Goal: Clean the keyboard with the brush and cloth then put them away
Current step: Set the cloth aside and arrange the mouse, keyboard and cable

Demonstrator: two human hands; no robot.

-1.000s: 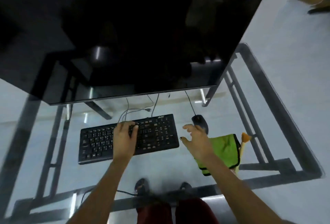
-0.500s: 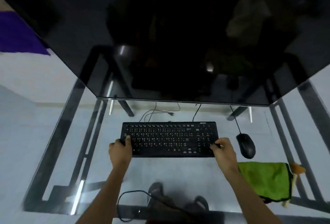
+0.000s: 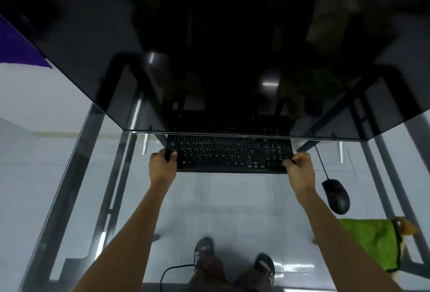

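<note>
— So where do we stand with the keyboard [image 3: 229, 153]?

— We hold it at both short ends: our left hand [image 3: 162, 166] grips its left end, thumb curled over the keys, and our right hand [image 3: 300, 169] grips its right end the same way. Its long axis runs left to right, its far edge just under the monitor [image 3: 209, 47].

— And how does it look?

— Black, flat, pale letters on the keys, slightly blurred.

— What about the cleaning tools?

— Both lie right of the keyboard and nearer us, past the mouse [image 3: 336, 196]: the green cloth [image 3: 372, 243], with the brush [image 3: 406, 229] peeking from beneath. Our right hand is nearer, we judge.
</note>
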